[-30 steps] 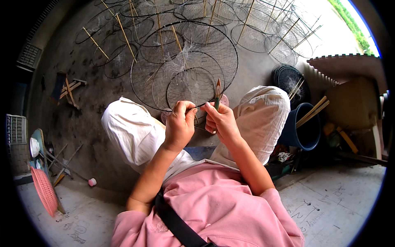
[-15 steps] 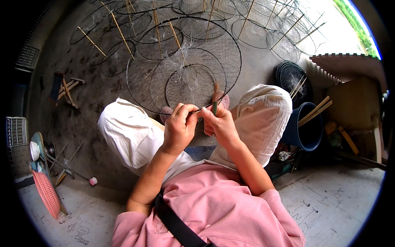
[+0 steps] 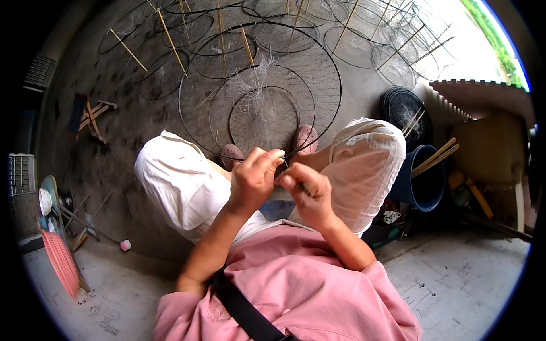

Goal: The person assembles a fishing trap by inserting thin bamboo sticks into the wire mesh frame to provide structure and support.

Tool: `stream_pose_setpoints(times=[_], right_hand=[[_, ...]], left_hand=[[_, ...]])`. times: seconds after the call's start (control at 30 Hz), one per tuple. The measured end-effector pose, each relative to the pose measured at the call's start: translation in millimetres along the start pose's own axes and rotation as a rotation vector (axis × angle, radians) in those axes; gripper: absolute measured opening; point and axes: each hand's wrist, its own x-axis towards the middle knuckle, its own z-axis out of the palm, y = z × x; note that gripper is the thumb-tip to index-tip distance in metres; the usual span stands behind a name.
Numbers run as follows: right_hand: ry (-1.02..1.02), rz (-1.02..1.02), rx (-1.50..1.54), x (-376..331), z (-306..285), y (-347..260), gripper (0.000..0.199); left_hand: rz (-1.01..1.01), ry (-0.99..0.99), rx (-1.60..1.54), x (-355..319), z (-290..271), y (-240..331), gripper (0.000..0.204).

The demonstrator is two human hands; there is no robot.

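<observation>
In front of my knees stands a round net trap (image 3: 340, 94), black hoops strung with fine mesh and a tuft of pale threads (image 3: 253, 85) inside. My left hand (image 3: 250, 181) is closed in a pinch at the trap's near rim, thumb and forefinger together. My right hand (image 3: 310, 193) is curled shut just beside it, slightly lower. A dark greenish bit of a small object shows among its fingers; most of it is hidden. A short thin strand (image 3: 286, 162) shows between the two hands.
More hooped nets (image 3: 352, 34) with bamboo sticks (image 3: 172, 42) cover the floor ahead. On the right are stacked black hoops (image 3: 401, 108) and a blue bucket (image 3: 427, 193) holding sticks. At left are a wooden folding stool (image 3: 94, 122) and a pink basket (image 3: 59, 264).
My right hand has turned and dropped slightly away from the rim; the green piece that stuck up from it is now mostly hidden. The trap has shifted a little right.
</observation>
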Motion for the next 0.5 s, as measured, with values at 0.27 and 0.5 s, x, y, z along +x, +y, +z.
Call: stream_pose_setpoints(times=[0.27,0.5], right_hand=[[-0.072,-0.533,-0.399,29.8,6.4,-27.9,0.028],[-0.154,0.006,-0.336,139.9,35.8,-40.0,0.015]], left_hand=[[-0.056,-0.017,0.038,-6.2,-15.9,6.4,0.02],[-0.042,0.013,-0.015,-14.3,-24.2,1.3,0.009]])
